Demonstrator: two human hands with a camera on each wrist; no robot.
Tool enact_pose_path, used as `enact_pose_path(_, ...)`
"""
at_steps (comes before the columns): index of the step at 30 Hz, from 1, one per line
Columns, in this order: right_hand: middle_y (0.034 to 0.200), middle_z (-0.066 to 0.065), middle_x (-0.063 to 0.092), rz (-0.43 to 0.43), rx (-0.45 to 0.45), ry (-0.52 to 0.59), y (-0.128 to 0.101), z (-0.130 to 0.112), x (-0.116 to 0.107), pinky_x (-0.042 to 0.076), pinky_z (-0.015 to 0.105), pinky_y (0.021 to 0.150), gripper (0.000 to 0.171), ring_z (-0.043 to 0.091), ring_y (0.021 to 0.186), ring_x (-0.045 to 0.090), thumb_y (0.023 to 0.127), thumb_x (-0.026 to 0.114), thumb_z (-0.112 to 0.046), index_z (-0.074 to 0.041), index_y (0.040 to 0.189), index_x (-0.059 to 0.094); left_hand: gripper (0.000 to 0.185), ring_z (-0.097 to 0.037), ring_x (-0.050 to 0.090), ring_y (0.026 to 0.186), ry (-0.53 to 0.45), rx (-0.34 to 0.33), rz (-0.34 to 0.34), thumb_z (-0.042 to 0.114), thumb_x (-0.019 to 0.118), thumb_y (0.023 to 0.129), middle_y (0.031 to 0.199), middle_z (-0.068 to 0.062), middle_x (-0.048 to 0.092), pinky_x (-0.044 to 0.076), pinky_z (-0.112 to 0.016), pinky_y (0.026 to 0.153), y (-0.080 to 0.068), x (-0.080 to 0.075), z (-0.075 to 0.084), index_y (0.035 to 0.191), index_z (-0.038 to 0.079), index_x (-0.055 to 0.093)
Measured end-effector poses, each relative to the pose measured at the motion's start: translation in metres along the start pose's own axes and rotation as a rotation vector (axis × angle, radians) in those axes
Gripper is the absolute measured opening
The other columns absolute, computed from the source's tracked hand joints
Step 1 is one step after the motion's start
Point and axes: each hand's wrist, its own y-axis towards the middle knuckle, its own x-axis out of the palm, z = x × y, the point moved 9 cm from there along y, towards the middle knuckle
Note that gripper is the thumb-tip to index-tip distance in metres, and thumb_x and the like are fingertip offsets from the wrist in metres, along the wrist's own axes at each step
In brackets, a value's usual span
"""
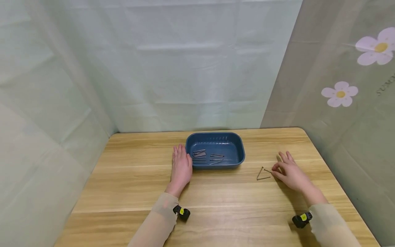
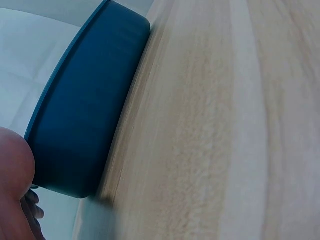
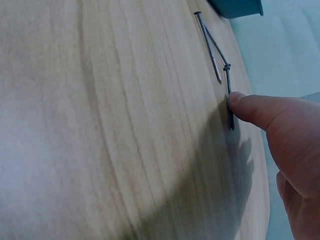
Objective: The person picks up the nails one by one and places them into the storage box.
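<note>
A blue plastic tray [image 1: 213,167] stands near the table's back edge, with several nails [image 1: 199,154] lying inside in two loose groups. Against its left wall rests my left hand [image 1: 181,168], fingers straight and pointing away from me; in the left wrist view its thumb [image 2: 16,162] meets the tray's side [image 2: 85,105]. To the right of the tray, my right hand [image 1: 291,175] pinches a nail [image 3: 228,82] between thumb and index finger, low over the tabletop. Two other nails [image 3: 207,45] lie on the wood beside it, forming an angle.
The wood-grain table [image 1: 222,206] has rounded back corners. Pale cloth [image 1: 185,68] hangs behind it, and a flower-printed cloth [image 1: 342,137] hangs along the right side. A small black camera sits on each wrist.
</note>
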Motion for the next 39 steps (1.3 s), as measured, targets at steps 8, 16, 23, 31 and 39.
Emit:
enact_pose_path(8,0.164,0.04,0.029,-0.001,-0.013,-0.023,-0.0005,0.0008,0.0012,0.02,0.077,0.119,0.012,0.061,0.156,0.01,0.098,0.079,-0.013,-0.016,0.092,0.07,0.054,-0.05,0.018,0.159,0.006,0.0,0.001,0.015,0.042,0.113,0.168,-0.032,0.031,0.019,-0.061,0.128,0.0008,-0.0001,0.0002,0.156,-0.017,0.037)
enact_pose_path(16,0.164,0.04,0.029,-0.014,-0.002,-0.027,0.0002,-0.0002,0.003,0.019,0.075,0.12,0.013,0.061,0.156,0.01,0.098,0.078,-0.012,-0.015,0.089,0.07,0.053,-0.052,0.02,0.158,0.006,0.01,0.016,0.014,0.042,0.113,0.166,-0.034,0.033,0.02,-0.063,0.127,0.0002,-0.0021,0.0015,0.154,-0.018,0.039)
enact_pose_path(23,0.163,0.041,0.029,-0.016,-0.005,-0.035,0.0008,-0.0015,0.0031,0.019,0.075,0.12,0.013,0.062,0.155,0.01,0.098,0.077,-0.01,-0.013,0.088,0.071,0.054,-0.051,0.019,0.159,0.003,0.012,0.012,0.015,0.042,0.113,0.166,-0.034,0.033,0.02,-0.062,0.127,0.0001,-0.0017,0.0016,0.155,-0.018,0.038)
enact_pose_path(31,0.163,0.041,0.031,-0.015,0.002,-0.043,-0.0005,-0.0022,0.0041,0.02,0.074,0.12,0.013,0.061,0.156,0.01,0.099,0.076,-0.009,-0.012,0.088,0.07,0.055,-0.048,0.018,0.16,0.02,-0.005,-0.008,0.018,0.04,0.114,0.169,-0.031,0.03,0.017,-0.059,0.129,0.0013,0.0025,-0.0025,0.157,-0.016,0.037)
enact_pose_path(39,0.162,0.042,0.031,-0.011,-0.008,-0.054,-0.0017,-0.005,0.0034,0.02,0.074,0.12,0.012,0.062,0.155,0.012,0.099,0.075,-0.008,-0.01,0.089,0.07,0.054,-0.048,0.018,0.16,0.009,-0.008,-0.01,0.017,0.042,0.114,0.168,-0.031,0.031,0.018,-0.059,0.128,0.0004,0.0002,-0.0006,0.157,-0.016,0.037)
